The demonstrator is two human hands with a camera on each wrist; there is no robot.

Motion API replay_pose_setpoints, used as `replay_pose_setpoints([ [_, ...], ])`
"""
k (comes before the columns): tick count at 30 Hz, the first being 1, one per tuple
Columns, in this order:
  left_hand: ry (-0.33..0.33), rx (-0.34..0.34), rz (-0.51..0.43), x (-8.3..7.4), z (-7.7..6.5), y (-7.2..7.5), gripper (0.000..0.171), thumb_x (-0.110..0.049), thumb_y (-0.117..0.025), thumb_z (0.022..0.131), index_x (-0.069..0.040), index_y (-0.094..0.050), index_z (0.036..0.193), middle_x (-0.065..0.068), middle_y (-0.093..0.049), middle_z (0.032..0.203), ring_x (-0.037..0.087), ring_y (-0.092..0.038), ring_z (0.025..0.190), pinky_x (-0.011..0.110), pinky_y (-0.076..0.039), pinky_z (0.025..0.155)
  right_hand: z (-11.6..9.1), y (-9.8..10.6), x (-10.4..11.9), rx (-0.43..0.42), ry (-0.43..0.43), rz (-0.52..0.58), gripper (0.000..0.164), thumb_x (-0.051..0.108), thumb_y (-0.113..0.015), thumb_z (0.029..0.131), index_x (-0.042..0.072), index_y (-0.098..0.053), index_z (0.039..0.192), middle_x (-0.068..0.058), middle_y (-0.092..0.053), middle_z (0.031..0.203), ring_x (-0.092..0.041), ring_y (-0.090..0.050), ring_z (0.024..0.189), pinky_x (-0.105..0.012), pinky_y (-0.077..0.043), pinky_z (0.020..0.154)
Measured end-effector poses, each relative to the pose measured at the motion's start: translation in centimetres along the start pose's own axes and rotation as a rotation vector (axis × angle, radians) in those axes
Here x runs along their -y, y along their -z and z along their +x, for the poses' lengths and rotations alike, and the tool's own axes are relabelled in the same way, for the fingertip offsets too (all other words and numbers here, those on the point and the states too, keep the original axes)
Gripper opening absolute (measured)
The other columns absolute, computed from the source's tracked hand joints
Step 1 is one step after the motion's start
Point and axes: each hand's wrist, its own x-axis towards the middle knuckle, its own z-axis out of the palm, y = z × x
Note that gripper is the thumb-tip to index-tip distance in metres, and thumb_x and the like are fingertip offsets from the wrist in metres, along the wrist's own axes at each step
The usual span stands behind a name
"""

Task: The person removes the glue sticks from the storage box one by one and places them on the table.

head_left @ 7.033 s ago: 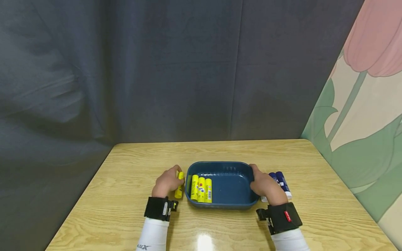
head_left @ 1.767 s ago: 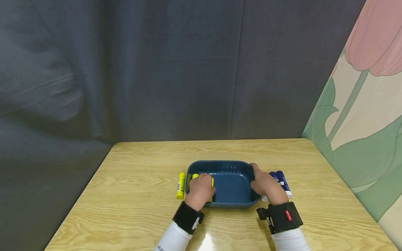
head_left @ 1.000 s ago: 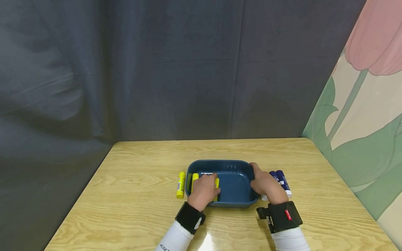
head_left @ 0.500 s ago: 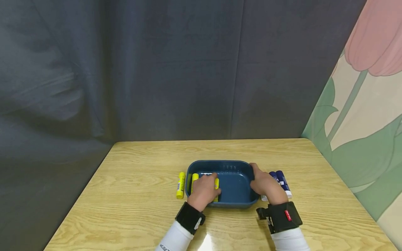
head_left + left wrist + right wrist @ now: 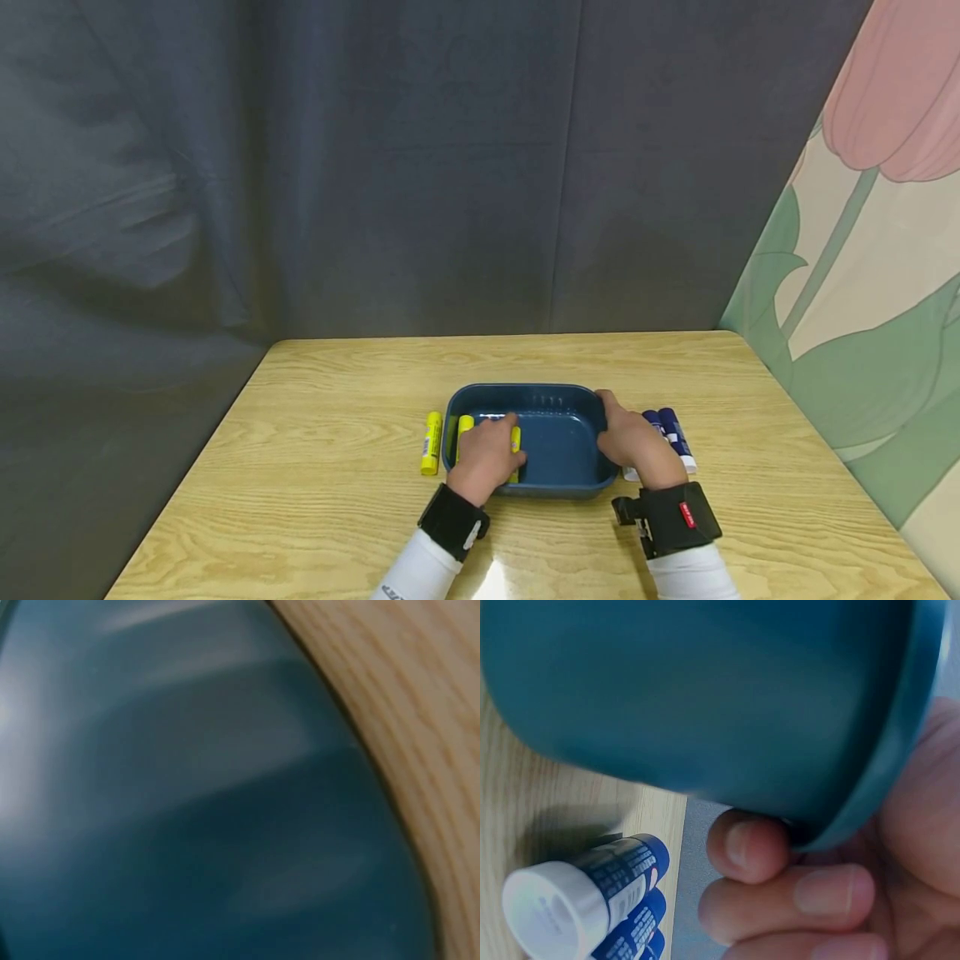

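A dark blue baking dish [image 5: 558, 454] sits on the wooden table. My right hand [image 5: 633, 437] grips its right end, and the right wrist view shows curled fingers [image 5: 825, 889] under the rim. My left hand [image 5: 486, 454] is down inside the dish, thumb and forefinger around a yellow glue stick [image 5: 515, 454]. Another yellow glue stick [image 5: 466, 424] shows at that hand's left; whatever lies beneath the palm is hidden. One more yellow glue stick [image 5: 431, 443] lies on the table just left of the dish. The left wrist view holds only the dish's outer wall [image 5: 210, 825] and wood.
Several dark blue glue sticks with white ends [image 5: 677, 439] lie right of the dish, partly behind my right hand; the right wrist view shows a nearby blue one [image 5: 622, 874]. A dark grey curtain [image 5: 450, 167] hangs behind the table [image 5: 315, 467]. A flowered wall [image 5: 885, 333] stands at right.
Over the seven seconds, my left hand has gone from the table left of the dish into it. The rightmost yellow stick there now lies farther right. My right hand has kept its place.
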Motion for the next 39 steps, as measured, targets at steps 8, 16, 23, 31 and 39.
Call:
replay_pose_setpoints([
  [8, -0.013, -0.015, 0.023, -0.08, 0.06, 0.03, 0.054, -0.034, -0.073, 0.075, -0.017, -0.056, 0.124, 0.002, -0.067, 0.087, 0.016, -0.058, 0.073, 0.037, -0.05, 0.056, -0.03, 0.01, -0.02, -0.002, 0.008, 0.001, 0.068, -0.001, -0.042, 0.083, 0.006, -0.013, 0.144, -0.007, -0.043, 0.062, -0.016, -0.037, 0.042, -0.031, -0.034, 0.044],
  [16, -0.012, -0.01, 0.031, -0.14, 0.09, 0.18, 0.054, -0.035, -0.073, 0.076, -0.018, -0.056, 0.125, 0.003, -0.068, 0.089, 0.017, -0.058, 0.074, 0.037, -0.05, 0.057, -0.05, 0.12, 0.03, -0.004, 0.002, 0.01, 0.069, -0.001, -0.042, 0.082, 0.007, -0.013, 0.144, -0.009, -0.044, 0.063, -0.017, -0.039, 0.043, -0.031, -0.035, 0.045],
  [23, -0.009, -0.017, 0.038, -0.12, 0.09, 0.05, 0.054, -0.036, -0.074, 0.075, -0.018, -0.057, 0.123, 0.003, -0.069, 0.09, 0.017, -0.06, 0.076, 0.037, -0.05, 0.056, -0.18, 0.11, 0.08, -0.002, 0.001, -0.001, 0.068, -0.001, -0.042, 0.083, 0.006, -0.013, 0.144, -0.012, -0.049, 0.07, -0.017, -0.039, 0.044, -0.032, -0.035, 0.046],
  [31, 0.001, -0.015, 0.045, -0.11, 0.19, -0.09, 0.055, -0.037, -0.073, 0.075, -0.018, -0.056, 0.124, 0.005, -0.068, 0.095, 0.019, -0.06, 0.08, 0.038, -0.051, 0.058, -0.22, 0.16, 0.18, -0.004, 0.002, -0.005, 0.068, -0.001, -0.042, 0.083, 0.007, -0.013, 0.144, -0.012, -0.048, 0.068, -0.017, -0.041, 0.045, -0.032, -0.036, 0.046],
  [39, 0.005, -0.03, 0.039, -0.16, 0.1, 0.08, 0.055, -0.037, -0.074, 0.073, -0.015, -0.057, 0.121, 0.005, -0.066, 0.09, 0.019, -0.058, 0.076, 0.038, -0.051, 0.058, -0.22, 0.1, 0.12, 0.0, -0.003, 0.007, 0.068, -0.001, -0.043, 0.083, 0.006, -0.013, 0.144, -0.012, -0.047, 0.069, -0.017, -0.039, 0.044, -0.031, -0.035, 0.045],
])
